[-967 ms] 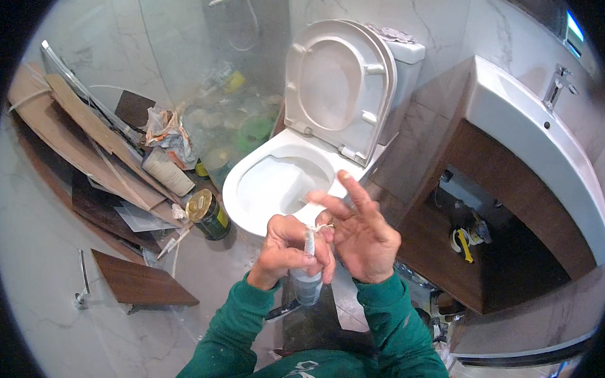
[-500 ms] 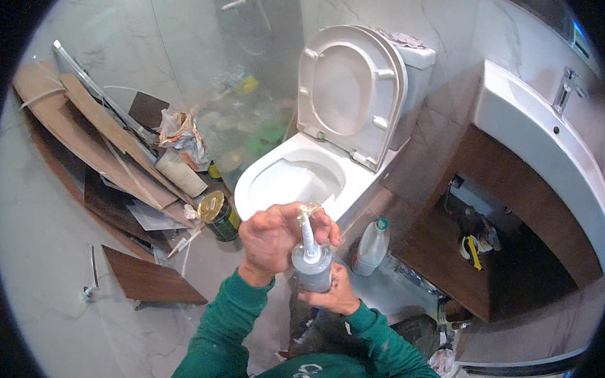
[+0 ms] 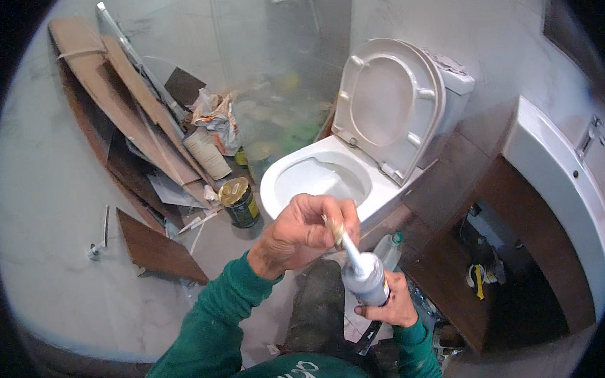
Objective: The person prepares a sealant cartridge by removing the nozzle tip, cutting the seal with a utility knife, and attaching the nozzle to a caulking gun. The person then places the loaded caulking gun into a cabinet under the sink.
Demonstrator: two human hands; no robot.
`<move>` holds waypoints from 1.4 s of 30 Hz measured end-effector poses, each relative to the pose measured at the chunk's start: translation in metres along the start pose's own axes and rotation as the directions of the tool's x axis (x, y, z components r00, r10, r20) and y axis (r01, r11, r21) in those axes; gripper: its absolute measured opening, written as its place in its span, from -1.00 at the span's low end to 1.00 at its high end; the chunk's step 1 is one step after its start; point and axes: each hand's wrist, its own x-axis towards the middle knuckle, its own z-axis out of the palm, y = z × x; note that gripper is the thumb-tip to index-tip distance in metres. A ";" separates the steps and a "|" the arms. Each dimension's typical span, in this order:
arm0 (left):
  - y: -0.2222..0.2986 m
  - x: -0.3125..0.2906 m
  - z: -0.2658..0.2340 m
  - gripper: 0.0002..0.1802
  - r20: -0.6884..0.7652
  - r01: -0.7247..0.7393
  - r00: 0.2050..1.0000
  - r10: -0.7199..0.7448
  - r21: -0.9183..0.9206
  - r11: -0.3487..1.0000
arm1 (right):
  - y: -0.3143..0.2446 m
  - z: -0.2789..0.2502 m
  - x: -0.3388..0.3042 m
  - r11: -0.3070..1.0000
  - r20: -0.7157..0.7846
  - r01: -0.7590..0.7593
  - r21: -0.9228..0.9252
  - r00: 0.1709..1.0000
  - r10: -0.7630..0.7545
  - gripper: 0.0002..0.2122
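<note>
In front of me is a sealant cartridge (image 3: 365, 284), with a translucent grey body and a long white nozzle (image 3: 351, 251) tilted up to the left. My right hand (image 3: 397, 305) wraps round its body from the right. At the nozzle's tip sits a crumpled yellowish bit of material (image 3: 334, 231), like film or tape. My left hand (image 3: 304, 231) is closed on it, pinching between thumb and fingers. A dark bar-like part shows below the right hand; I cannot make out whether it joins the cartridge.
Ahead stands a toilet (image 3: 382, 162) with its lid up. A clear bottle (image 3: 388, 250) is behind the cartridge. On the right are a washbasin (image 3: 552, 178) and an open brown cabinet (image 3: 448, 284). Boards (image 3: 101, 69) and a metal can (image 3: 239, 204) stand at left.
The cartridge and my right hand have moved right in view. My left fingers have come together on the yellowish bit at the nozzle tip. The whole view has shifted.
</note>
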 end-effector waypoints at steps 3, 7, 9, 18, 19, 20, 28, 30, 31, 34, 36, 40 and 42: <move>-0.012 0.007 0.002 -0.85 -0.184 -0.176 0.957 0.225 0.250 0.952 | 0.008 -0.002 -0.003 0.997 -0.170 -0.033 -0.070 0.985 0.021 -0.57; -0.007 0.012 0.008 -0.90 -0.339 -0.301 0.739 0.582 0.606 0.736 | 0.014 -0.007 -0.003 0.975 -0.411 -0.099 -0.196 0.911 0.010 -0.56; 0.007 0.011 0.008 -0.87 -0.387 -0.302 0.690 0.612 0.615 0.728 | 0.011 -0.014 -0.006 0.966 -0.476 -0.146 -0.215 0.879 0.027 -0.56; -0.005 0.011 -0.011 -0.85 -0.436 -0.053 0.881 0.183 0.292 0.955 | 0.004 -0.025 -0.021 0.965 -0.409 -0.154 -0.215 0.911 0.054 -0.59; -0.012 0.011 -0.010 -0.90 -0.499 0.025 0.859 0.115 0.265 0.964 | 0.006 -0.025 -0.022 0.970 -0.406 -0.144 -0.198 0.912 0.052 -0.59; -0.019 0.011 -0.007 -0.92 -0.537 0.094 0.842 0.054 0.244 0.965 | 0.007 -0.025 -0.023 0.974 -0.396 -0.133 -0.181 0.917 0.052 -0.59; -0.037 0.025 0.014 -0.80 -0.348 0.003 0.910 0.227 0.552 0.834 | 0.001 -0.029 -0.029 0.969 -0.334 -0.181 -0.168 0.935 0.117 -0.58; -0.034 0.026 0.017 -0.81 -0.321 0.008 0.924 0.206 0.556 0.831 | -0.003 -0.030 -0.031 0.961 -0.342 -0.170 -0.218 0.936 0.088 -0.59; -0.032 0.025 0.019 -0.80 -0.316 0.020 0.929 0.190 0.557 0.830 | -0.004 -0.030 -0.031 0.956 -0.348 -0.166 -0.243 0.935 0.074 -0.59; -0.032 0.025 0.023 -0.79 -0.302 0.024 0.934 0.189 0.581 0.814 | -0.006 -0.030 -0.033 0.935 -0.367 -0.193 -0.297 0.927 0.075 -0.60; -0.034 0.025 0.025 -0.79 -0.296 0.018 0.935 0.197 0.592 0.805 | -0.006 -0.030 -0.035 0.942 -0.396 -0.153 -0.297 0.918 0.024 -0.61; -0.032 0.024 0.025 -0.80 -0.291 0.022 0.938 0.188 0.590 0.807 | -0.004 -0.035 -0.038 0.910 -0.390 -0.169 -0.379 0.921 0.009 -0.58; -0.029 0.024 0.022 -0.82 -0.280 0.025 0.944 0.175 0.590 0.807 | -0.003 -0.037 -0.040 0.896 -0.391 -0.157 -0.415 0.920 -0.019 -0.58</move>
